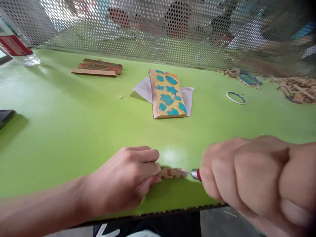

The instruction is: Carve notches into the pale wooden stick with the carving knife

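Note:
Close to the table's front edge, my left hand (130, 174) pinches one end of a small pale wooden piece (170, 172). Notches run along its sides, and a dark reddish mark sits on its face. My right hand (247, 174) is a fist around the red handle of a carving tool (196, 174), mostly hidden by the fingers. Its thin metal blade points left and touches or lies just over the right end of the wooden piece. I cannot make out the exact shape of the blade tip.
A painted yellow block with teal patches (169, 93) lies on white paper (143, 89). Wooden strips (98, 68), a bottle (19, 49), a tape ring (236, 98) and wood shavings (300, 87) are on the green table (61, 131). A perforated metal screen (148, 36) stands behind.

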`<act>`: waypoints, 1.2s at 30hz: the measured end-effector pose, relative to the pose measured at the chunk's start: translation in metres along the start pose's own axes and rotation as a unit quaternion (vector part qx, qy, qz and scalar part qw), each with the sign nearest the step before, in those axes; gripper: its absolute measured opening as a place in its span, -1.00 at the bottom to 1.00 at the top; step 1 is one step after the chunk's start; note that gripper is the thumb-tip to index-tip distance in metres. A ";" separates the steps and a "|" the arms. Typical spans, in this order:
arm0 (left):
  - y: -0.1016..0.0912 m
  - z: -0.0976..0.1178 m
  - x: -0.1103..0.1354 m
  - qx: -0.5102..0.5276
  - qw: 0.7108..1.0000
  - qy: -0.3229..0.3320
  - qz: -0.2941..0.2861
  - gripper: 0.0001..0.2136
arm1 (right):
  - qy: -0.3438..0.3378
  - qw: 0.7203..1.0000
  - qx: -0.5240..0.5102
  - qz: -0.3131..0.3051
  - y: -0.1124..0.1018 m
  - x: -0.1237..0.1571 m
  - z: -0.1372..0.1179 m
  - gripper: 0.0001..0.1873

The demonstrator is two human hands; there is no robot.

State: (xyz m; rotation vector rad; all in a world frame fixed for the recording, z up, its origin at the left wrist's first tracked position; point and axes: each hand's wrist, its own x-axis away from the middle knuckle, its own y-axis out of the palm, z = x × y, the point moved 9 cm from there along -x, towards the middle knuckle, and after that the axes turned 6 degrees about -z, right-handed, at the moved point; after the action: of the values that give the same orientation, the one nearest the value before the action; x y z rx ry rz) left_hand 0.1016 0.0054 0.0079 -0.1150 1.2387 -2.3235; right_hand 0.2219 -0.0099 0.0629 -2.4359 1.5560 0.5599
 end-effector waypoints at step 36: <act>-0.003 0.006 -0.005 -0.006 1.000 -0.002 -0.003 -0.75 | -0.020 0.999 -0.015 0.036 0.005 0.006 0.011 -0.54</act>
State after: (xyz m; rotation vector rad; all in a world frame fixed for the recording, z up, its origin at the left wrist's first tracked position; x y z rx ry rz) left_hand 0.1064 0.0047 0.0140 -0.1277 1.2518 -2.3201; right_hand 0.2173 -0.0136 0.0504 -2.3820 1.6372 0.6447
